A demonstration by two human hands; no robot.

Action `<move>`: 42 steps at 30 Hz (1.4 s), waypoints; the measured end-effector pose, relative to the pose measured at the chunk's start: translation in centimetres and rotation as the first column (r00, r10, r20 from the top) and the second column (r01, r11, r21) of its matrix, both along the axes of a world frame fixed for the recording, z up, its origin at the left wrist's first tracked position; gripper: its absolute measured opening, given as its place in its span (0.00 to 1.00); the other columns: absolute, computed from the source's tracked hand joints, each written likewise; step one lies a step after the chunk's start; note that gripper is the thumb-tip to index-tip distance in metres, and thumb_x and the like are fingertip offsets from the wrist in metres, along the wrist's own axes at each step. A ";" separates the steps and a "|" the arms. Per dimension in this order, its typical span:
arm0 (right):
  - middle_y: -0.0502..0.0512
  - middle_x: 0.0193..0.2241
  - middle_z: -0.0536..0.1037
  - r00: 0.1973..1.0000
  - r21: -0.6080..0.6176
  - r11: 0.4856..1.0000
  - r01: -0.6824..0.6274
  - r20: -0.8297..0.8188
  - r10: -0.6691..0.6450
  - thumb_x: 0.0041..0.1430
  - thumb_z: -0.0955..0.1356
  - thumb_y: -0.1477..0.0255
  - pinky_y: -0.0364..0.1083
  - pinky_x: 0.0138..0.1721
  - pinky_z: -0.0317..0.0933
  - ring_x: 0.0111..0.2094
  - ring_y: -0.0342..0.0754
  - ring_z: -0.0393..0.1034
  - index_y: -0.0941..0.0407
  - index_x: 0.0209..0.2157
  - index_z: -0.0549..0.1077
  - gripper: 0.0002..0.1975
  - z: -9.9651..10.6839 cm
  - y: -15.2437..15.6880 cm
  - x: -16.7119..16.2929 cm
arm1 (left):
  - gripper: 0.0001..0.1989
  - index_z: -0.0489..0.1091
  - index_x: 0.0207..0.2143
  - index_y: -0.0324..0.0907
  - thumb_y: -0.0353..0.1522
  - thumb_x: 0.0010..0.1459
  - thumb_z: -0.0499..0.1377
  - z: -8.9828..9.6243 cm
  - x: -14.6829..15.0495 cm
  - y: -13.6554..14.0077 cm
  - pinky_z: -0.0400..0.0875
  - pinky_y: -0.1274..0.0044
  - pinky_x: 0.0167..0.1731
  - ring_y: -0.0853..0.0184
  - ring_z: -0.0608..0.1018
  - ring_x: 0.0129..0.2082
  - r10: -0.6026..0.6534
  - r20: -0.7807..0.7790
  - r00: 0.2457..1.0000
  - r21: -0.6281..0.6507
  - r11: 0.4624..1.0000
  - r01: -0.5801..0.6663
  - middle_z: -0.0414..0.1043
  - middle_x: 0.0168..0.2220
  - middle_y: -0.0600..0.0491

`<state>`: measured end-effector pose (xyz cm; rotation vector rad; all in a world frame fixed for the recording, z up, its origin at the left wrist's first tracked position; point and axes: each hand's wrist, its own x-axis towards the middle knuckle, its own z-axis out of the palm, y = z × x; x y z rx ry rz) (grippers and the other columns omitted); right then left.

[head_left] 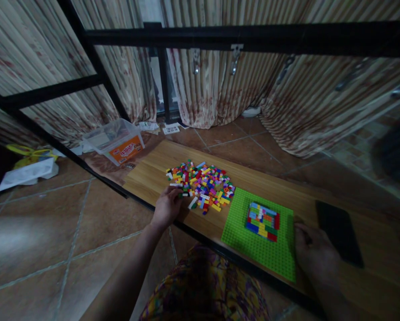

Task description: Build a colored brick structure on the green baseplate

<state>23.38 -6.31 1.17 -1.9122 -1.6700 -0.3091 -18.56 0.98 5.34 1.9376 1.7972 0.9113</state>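
A loose pile of small coloured building bricks [203,180] lies spread over the wooden tabletop. At its near left edge is my left hand [167,206], fingers bent and drawn together among the outer bricks; what they pinch, if anything, is too small to make out. Right of the pile lies a green baseplate [240,240]. On it stands a low rectangular structure of bricks [262,223] in blue, red, yellow and other colours. My right hand [315,249] rests beside the plate's right edge, its fingers curled. Anything inside that hand is hidden by shadow and blur.
A dark flat slab [338,232] lies on the wooden table [153,167] to the right. Beyond the table's left end, a clear plastic box [115,138] with an orange label sits on the tiled floor. Black metal bars [220,39] cross in front of striped curtains [200,98].
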 end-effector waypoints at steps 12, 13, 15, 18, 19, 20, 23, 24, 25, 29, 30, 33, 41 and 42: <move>0.59 0.32 0.77 1.000 0.017 1.000 0.000 -0.027 0.000 0.61 0.60 0.65 0.46 0.33 0.63 0.30 0.49 0.70 0.58 0.35 0.76 0.16 0.3 0.0 -0.4 | 0.20 0.72 0.41 0.39 0.43 0.50 0.63 1.4 3.0 -0.3 0.64 0.81 0.24 0.69 0.73 0.24 0.076 0.570 0.818 -0.242 0.967 0.078 0.73 0.25 0.55; 0.59 0.32 0.77 1.000 0.022 1.000 0.001 -0.027 0.000 0.61 0.60 0.65 0.46 0.33 0.63 0.30 0.49 0.70 0.58 0.35 0.76 0.16 0.4 0.0 -0.5 | 0.21 0.71 0.41 0.39 0.43 0.49 0.64 1.4 3.4 -0.3 0.65 0.81 0.23 0.69 0.74 0.24 0.098 0.636 0.765 -0.266 0.959 0.098 0.74 0.25 0.55; 0.59 0.31 0.77 1.000 0.019 1.000 0.007 -0.026 -0.006 0.61 0.60 0.65 0.46 0.33 0.63 0.29 0.49 0.70 0.58 0.35 0.76 0.17 0.5 0.0 -0.5 | 0.24 0.69 0.42 0.39 0.42 0.47 0.66 1.3 4.1 -0.2 0.66 0.81 0.23 0.69 0.75 0.25 0.152 0.724 0.673 -0.307 0.944 0.118 0.75 0.26 0.54; 0.59 0.31 0.77 1.000 0.009 1.000 0.012 -0.029 -0.012 0.61 0.60 0.65 0.46 0.32 0.64 0.30 0.49 0.71 0.58 0.35 0.76 0.16 0.4 0.0 -0.5 | 0.26 0.66 0.43 0.39 0.41 0.43 0.68 1.3 4.8 -0.1 0.67 0.81 0.23 0.69 0.76 0.25 0.204 0.775 0.599 -0.335 0.935 0.115 0.75 0.27 0.55; 0.59 0.31 0.77 0.999 0.008 1.000 0.010 -0.032 -0.010 0.61 0.60 0.65 0.46 0.33 0.64 0.30 0.49 0.71 0.58 0.35 0.76 0.16 0.4 0.0 -0.5 | 0.26 0.66 0.42 0.40 0.40 0.43 0.69 1.4 4.9 -0.1 0.68 0.81 0.23 0.69 0.76 0.25 0.208 0.785 0.584 -0.336 0.934 0.119 0.75 0.27 0.55; 0.59 0.32 0.77 0.999 0.008 1.000 0.008 -0.036 -0.007 0.61 0.60 0.65 0.45 0.33 0.64 0.30 0.49 0.71 0.58 0.35 0.76 0.16 0.3 0.0 -0.4 | 0.27 0.66 0.42 0.40 0.40 0.42 0.69 1.5 5.0 -0.1 0.68 0.81 0.23 0.70 0.76 0.24 0.207 0.795 0.571 -0.334 0.934 0.125 0.75 0.27 0.55; 0.59 0.32 0.77 0.999 0.008 1.000 0.007 -0.042 -0.007 0.61 0.60 0.65 0.46 0.33 0.64 0.30 0.50 0.71 0.58 0.36 0.76 0.16 0.2 0.0 -0.4 | 0.27 0.67 0.43 0.40 0.39 0.40 0.70 1.8 5.3 0.1 0.68 0.81 0.22 0.71 0.75 0.22 0.209 0.824 0.526 -0.326 0.935 0.140 0.74 0.24 0.57; 0.59 0.32 0.77 0.999 0.007 1.000 0.009 -0.042 -0.008 0.61 0.60 0.65 0.46 0.33 0.64 0.30 0.50 0.71 0.58 0.36 0.76 0.16 0.1 0.0 -0.3 | 0.27 0.67 0.42 0.39 0.39 0.40 0.70 1.9 5.3 0.2 0.68 0.81 0.22 0.72 0.74 0.21 0.221 0.835 0.505 -0.331 0.933 0.140 0.73 0.24 0.57; 0.59 0.32 0.77 0.999 0.005 1.000 0.009 -0.042 -0.008 0.61 0.60 0.65 0.46 0.33 0.64 0.30 0.50 0.71 0.58 0.36 0.76 0.16 0.1 0.0 -0.3 | 0.26 0.68 0.41 0.39 0.38 0.40 0.70 2.1 5.4 0.3 0.68 0.82 0.21 0.72 0.74 0.21 0.236 0.844 0.482 -0.340 0.930 0.141 0.73 0.23 0.57; 0.58 0.31 0.77 0.999 0.016 1.000 -0.008 -0.041 0.009 0.61 0.60 0.65 0.46 0.32 0.63 0.31 0.50 0.71 0.57 0.35 0.76 0.16 -0.1 0.0 -0.2 | 0.21 0.70 0.35 0.38 0.40 0.41 0.70 2.4 6.0 0.4 0.68 0.82 0.21 0.74 0.74 0.20 0.268 0.871 0.411 -0.360 0.918 0.165 0.73 0.24 0.56; 0.58 0.32 0.77 0.999 0.022 1.000 -0.011 -0.042 0.012 0.61 0.60 0.65 0.46 0.32 0.63 0.31 0.50 0.71 0.57 0.35 0.76 0.15 -0.1 0.1 -0.2 | 0.21 0.70 0.34 0.38 0.41 0.41 0.70 2.5 6.1 0.4 0.69 0.82 0.22 0.73 0.74 0.21 0.261 0.877 0.404 -0.354 0.919 0.174 0.74 0.24 0.56; 0.58 0.33 0.77 0.999 0.035 0.999 -0.004 -0.051 0.005 0.61 0.60 0.65 0.46 0.33 0.63 0.31 0.50 0.71 0.57 0.35 0.76 0.16 -0.1 0.1 -0.2 | 0.22 0.71 0.33 0.38 0.42 0.40 0.70 2.7 6.5 0.3 0.71 0.80 0.23 0.71 0.76 0.22 0.237 0.889 0.393 -0.334 0.922 0.198 0.74 0.24 0.54; 0.59 0.33 0.77 0.998 0.007 1.000 -0.011 -0.063 0.011 0.62 0.59 0.63 0.47 0.35 0.63 0.32 0.50 0.70 0.58 0.36 0.76 0.17 0.0 0.0 -0.3 | 0.17 0.73 0.34 0.36 0.36 0.41 0.68 2.5 6.7 0.5 0.56 0.85 0.15 0.78 0.65 0.14 0.233 0.881 0.412 -0.324 0.931 0.168 0.68 0.15 0.59; 0.59 0.33 0.77 0.998 0.006 1.000 -0.009 -0.064 0.009 0.62 0.59 0.63 0.47 0.35 0.63 0.31 0.50 0.70 0.58 0.36 0.76 0.17 0.0 0.0 -0.3 | 0.16 0.73 0.33 0.37 0.35 0.42 0.67 2.4 6.7 0.6 0.55 0.85 0.15 0.78 0.65 0.13 0.238 0.880 0.411 -0.325 0.932 0.158 0.67 0.15 0.60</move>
